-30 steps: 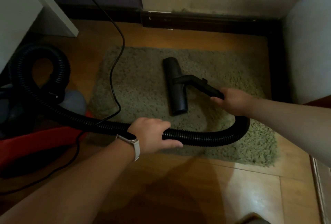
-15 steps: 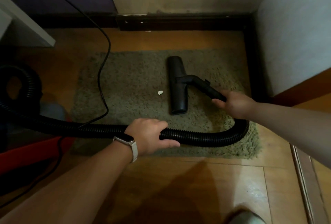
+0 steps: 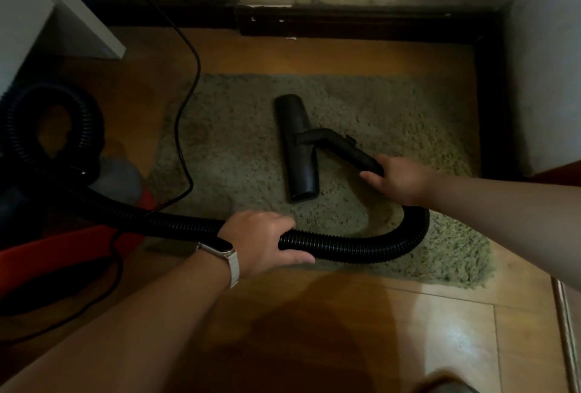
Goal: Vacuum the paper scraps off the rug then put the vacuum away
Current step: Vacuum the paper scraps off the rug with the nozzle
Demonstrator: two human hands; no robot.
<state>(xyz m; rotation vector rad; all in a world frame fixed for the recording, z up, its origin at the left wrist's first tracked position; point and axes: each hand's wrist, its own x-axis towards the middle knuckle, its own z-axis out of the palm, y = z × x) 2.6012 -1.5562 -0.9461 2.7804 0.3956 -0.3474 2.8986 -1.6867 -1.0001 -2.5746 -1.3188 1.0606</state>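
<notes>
Floorboards (image 3: 408, 329) of glossy orange-brown wood fill a dim corner of a room, closed at the far side by a dark skirting board (image 3: 361, 21) under a pale wall and at the right by another pale wall. A shaggy olive rug (image 3: 408, 115) lies on the boards near that corner. The vacuum's black floor head (image 3: 300, 147) rests flat on the middle of the rug. Its long axis runs away from the person, with the far end leaning slightly left. A bent black pipe (image 3: 339, 144) joins the head at mid-length from the right and slopes back to the right hand (image 3: 399, 180), which grips its end. From there the ribbed black hose (image 3: 361, 248) loops round the near side of the rug and passes through the left hand (image 3: 261, 241), whose fingers and thumb wrap it; a pale-strapped watch (image 3: 220, 246) sits on that wrist. The hose runs on leftward and coils beside the red and grey vacuum body (image 3: 63, 251), on the floor at the left edge, in shadow. A thin black cord (image 3: 188, 84) trails down across the rug's left side. Half a second ago a small white paper scrap lay on the rug just left of the head. No such scrap shows now, and both grips are unchanged.
</notes>
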